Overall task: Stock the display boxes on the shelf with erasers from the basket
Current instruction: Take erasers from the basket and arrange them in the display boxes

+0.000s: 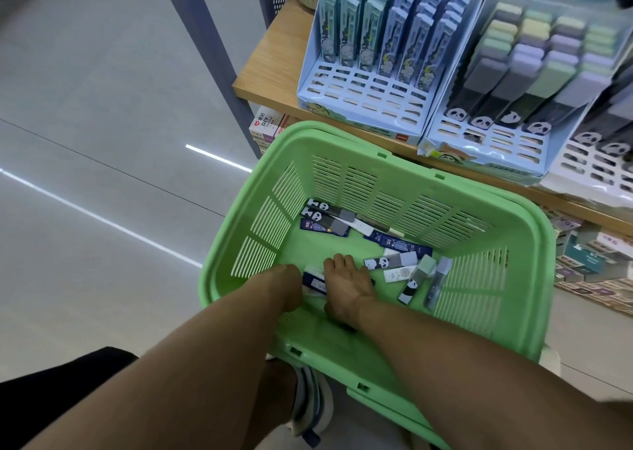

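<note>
Our right hand and left hand reach down into the green basket; between them lies a dark blue eraser, its long axis running left to right, touching both. The right hand's fingers curl down over it; we cannot tell the left hand's grip. More erasers lie scattered beyond. Farther off, display boxes stand on the wooden shelf.
</note>
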